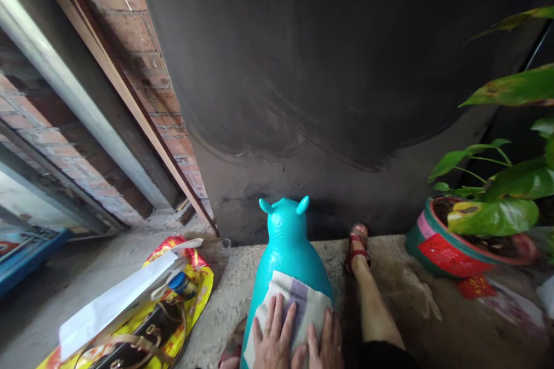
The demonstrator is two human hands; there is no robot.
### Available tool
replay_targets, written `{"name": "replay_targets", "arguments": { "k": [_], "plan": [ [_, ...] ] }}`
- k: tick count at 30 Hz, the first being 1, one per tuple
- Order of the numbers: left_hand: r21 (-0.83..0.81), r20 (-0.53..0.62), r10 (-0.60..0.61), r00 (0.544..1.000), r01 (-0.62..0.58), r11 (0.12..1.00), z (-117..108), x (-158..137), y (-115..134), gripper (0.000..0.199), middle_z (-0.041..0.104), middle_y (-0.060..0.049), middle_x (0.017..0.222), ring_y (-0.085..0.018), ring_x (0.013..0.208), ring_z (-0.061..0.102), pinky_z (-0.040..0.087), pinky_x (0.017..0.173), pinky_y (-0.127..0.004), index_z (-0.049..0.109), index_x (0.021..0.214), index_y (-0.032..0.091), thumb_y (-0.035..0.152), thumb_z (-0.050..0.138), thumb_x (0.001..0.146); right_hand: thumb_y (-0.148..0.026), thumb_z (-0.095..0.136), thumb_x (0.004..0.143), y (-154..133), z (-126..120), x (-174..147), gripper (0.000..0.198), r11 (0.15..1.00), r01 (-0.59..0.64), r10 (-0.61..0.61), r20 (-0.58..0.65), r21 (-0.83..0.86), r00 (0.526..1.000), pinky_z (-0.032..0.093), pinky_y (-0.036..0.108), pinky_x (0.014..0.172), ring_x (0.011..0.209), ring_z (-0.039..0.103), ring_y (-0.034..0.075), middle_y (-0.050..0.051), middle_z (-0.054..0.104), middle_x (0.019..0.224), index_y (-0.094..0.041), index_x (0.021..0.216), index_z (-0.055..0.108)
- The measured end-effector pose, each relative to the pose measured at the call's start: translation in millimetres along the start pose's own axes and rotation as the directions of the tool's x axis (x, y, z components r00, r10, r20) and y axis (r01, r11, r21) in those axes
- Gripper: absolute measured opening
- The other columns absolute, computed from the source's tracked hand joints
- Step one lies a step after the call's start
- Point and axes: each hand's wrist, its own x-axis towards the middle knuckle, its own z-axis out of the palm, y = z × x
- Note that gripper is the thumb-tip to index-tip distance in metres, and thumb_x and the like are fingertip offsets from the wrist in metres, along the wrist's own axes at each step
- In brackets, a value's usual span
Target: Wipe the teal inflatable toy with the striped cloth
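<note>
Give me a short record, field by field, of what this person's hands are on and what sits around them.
Left hand: left hand flat on a folded cloth
Right hand: right hand flat on the same cloth, beside the left
Under the cloth: turquoise inflatable animal toy with two ears, facing a dark wall
Own foot: red sandal right of the toy
Left of toy: yellow printed bag on the floor
Right of toy: potted plant in a red and green pot
</note>
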Motion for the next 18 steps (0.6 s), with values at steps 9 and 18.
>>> {"name": "replay_targets", "arguments": {
  "k": [9, 18],
  "plan": [
    [-0.012, -0.005, -0.033, 0.999, 0.033, 0.999, -26, 62, 12, 0.062, 0.008, -0.005, 0.162, -0.034, 0.149, 0.005, 0.019, 0.114, -0.067, 0.022, 0.149, 0.031, 0.045, 0.041, 0.092, -0.056, 0.023, 0.092, -13, -6, 136, 0.069, 0.914, -0.154, -0.006, 0.393, 0.376, 0.92, 0.032, 0.053, 0.117, 0.147, 0.019, 0.03, 0.013, 0.025, 0.158, -0.014, 0.146, 0.027],
    [-0.016, -0.004, -0.064, 0.998, 0.064, 0.998, -29, 69, 14, 0.064, 0.012, -0.009, 0.161, -0.033, 0.149, 0.008, 0.021, 0.114, -0.065, 0.024, 0.148, 0.028, 0.041, 0.044, 0.089, -0.06, 0.024, 0.09, -21, -1, 144, 0.072, 0.929, -0.187, 0.068, 0.352, 0.319, 0.934, 0.042, 0.053, 0.109, 0.145, 0.027, 0.028, 0.013, 0.031, 0.156, -0.015, 0.146, 0.027]
  ]
}}
